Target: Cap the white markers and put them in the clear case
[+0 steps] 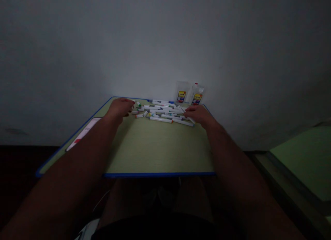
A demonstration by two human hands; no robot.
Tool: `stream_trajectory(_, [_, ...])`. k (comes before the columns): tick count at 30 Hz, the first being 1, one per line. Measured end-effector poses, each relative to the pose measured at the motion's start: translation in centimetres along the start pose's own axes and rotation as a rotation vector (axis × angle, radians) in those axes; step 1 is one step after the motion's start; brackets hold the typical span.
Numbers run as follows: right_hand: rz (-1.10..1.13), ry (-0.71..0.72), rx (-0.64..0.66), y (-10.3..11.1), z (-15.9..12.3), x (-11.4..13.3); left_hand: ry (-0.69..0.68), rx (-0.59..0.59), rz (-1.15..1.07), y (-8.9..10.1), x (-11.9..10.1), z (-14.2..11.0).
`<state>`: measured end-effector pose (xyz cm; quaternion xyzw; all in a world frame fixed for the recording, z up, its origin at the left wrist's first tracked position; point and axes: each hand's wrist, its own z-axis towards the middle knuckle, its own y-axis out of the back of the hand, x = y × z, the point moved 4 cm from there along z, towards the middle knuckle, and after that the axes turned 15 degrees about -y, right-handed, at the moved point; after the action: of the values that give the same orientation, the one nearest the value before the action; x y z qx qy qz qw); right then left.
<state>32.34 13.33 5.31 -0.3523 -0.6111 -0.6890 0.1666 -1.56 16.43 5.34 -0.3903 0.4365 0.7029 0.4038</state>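
Several white markers with coloured caps lie in a loose pile at the far end of a green table with a blue edge. My left hand rests at the left end of the pile, fingers curled over markers there. On the right end sits my right hand, its fingers touching a marker. The dim light hides what the fingers of either hand enclose.
Two clear bottles with yellow labels stand against the wall at the table's far right corner. A white sheet or booklet lies along the left edge. Another green surface shows at the right.
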Motion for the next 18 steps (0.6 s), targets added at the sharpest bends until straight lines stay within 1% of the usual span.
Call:
stream_trajectory(2, [-0.013,0.017,0.024,-0.24,-0.26,0.24,0.026,-0.044,-0.094,0.15,-0.12,0.03])
stream_trajectory(6, [-0.017,0.055,0.054,-0.61,-0.38,0.42,0.061,-0.142,-0.207,0.47,-0.14,0.09])
stream_trajectory(11, [0.003,0.053,0.067,-0.87,-0.28,0.37,0.051,-0.234,-0.229,0.82,0.14,0.30])
stream_trajectory(18, [0.010,0.053,0.077,-1.02,-0.51,0.54,0.032,-0.271,-0.250,0.88,0.57,0.59])
